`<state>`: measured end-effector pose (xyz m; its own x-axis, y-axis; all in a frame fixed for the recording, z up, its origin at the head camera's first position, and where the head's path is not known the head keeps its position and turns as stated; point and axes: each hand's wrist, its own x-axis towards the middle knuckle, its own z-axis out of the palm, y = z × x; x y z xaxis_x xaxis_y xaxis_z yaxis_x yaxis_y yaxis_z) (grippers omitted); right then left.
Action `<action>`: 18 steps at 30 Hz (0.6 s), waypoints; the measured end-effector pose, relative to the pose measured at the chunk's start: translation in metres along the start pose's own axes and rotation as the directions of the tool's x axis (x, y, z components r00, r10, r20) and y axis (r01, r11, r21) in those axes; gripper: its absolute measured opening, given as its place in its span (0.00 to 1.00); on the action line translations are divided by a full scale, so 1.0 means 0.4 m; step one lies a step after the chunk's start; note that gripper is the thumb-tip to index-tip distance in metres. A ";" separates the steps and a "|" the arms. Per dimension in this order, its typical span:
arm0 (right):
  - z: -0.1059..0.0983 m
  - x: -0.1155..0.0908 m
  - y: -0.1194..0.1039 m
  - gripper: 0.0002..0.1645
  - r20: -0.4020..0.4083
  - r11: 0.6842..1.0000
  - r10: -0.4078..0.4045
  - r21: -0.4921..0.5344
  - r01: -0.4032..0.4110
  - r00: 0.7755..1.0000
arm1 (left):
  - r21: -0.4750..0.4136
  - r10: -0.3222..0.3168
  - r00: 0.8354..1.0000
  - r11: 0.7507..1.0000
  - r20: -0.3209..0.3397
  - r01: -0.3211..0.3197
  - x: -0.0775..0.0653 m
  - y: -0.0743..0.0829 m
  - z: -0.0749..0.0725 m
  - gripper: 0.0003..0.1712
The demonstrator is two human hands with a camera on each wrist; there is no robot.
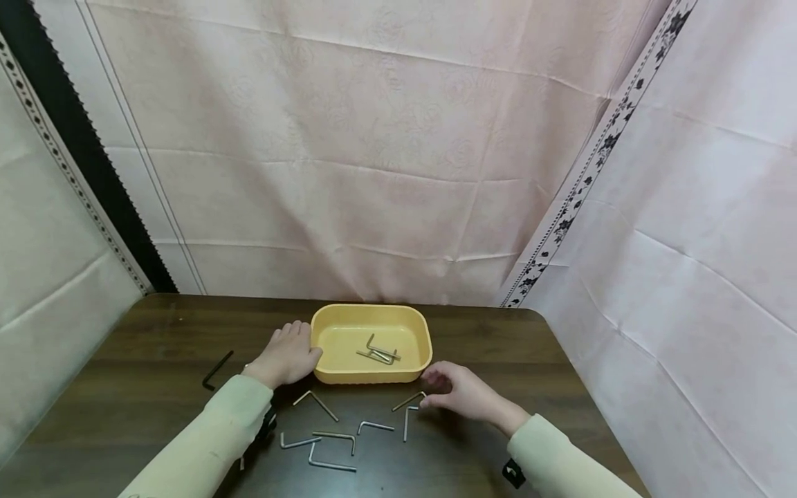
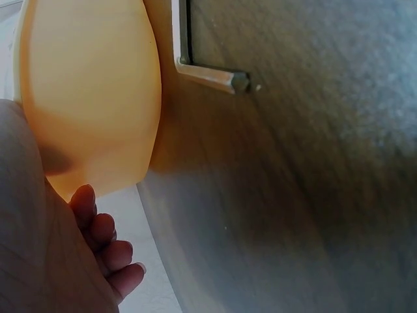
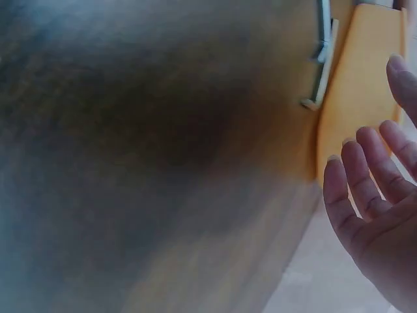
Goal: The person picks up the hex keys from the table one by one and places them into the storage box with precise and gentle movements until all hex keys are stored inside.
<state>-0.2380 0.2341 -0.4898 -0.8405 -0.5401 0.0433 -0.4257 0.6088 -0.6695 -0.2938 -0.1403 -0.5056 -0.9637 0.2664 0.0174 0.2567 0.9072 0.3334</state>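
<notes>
My left hand (image 1: 286,354) rests against the left end of a yellow plastic tray (image 1: 367,378), its thumb over the rim; in the left wrist view the other fingers (image 2: 117,257) hang loosely bent past the tray's end wall. Several brass-coloured hex keys (image 1: 381,355) lie inside the tray. Near the tray's front right corner is my right hand (image 1: 463,393), fingers loosely curved and parted in the right wrist view, with nothing between them. Just left of its fingertips lie a brass-coloured hex key (image 1: 406,402) and a silver hex key (image 1: 406,425).
Several more L-shaped hex keys (image 1: 333,466) are scattered on the dark wooden table (image 1: 156,415) in front of the tray. A black hex key (image 1: 218,369) lies apart, left of my left forearm. Pale patterned cloth (image 1: 373,173) hangs behind the table and at both sides.
</notes>
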 end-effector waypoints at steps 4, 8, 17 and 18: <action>0.016 -0.001 0.014 0.25 0.020 0.999 0.005 -0.038 -0.004 1.000 | -0.007 -0.005 1.000 1.000 0.004 0.005 -0.002 0.000 0.000 0.22; 0.027 0.000 0.025 0.26 0.023 0.998 -0.004 -0.069 0.005 1.000 | -0.018 -0.011 1.000 1.000 0.003 0.011 -0.003 0.001 0.000 0.23; 0.046 0.005 0.037 0.25 0.099 0.976 -0.051 -0.205 0.070 0.994 | -0.021 -0.008 1.000 1.000 0.012 0.008 0.001 0.002 -0.002 0.23; 0.047 0.004 0.036 0.24 0.102 0.974 -0.055 -0.214 0.076 0.993 | -0.020 -0.006 1.000 1.000 0.012 0.006 0.001 0.002 -0.002 0.23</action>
<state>-0.2391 0.2309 -0.5133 -0.7772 -0.6292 0.0046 -0.5503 0.6761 -0.4900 -0.2942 -0.1399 -0.5045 -0.9644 0.2644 0.0043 0.2490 0.9023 0.3519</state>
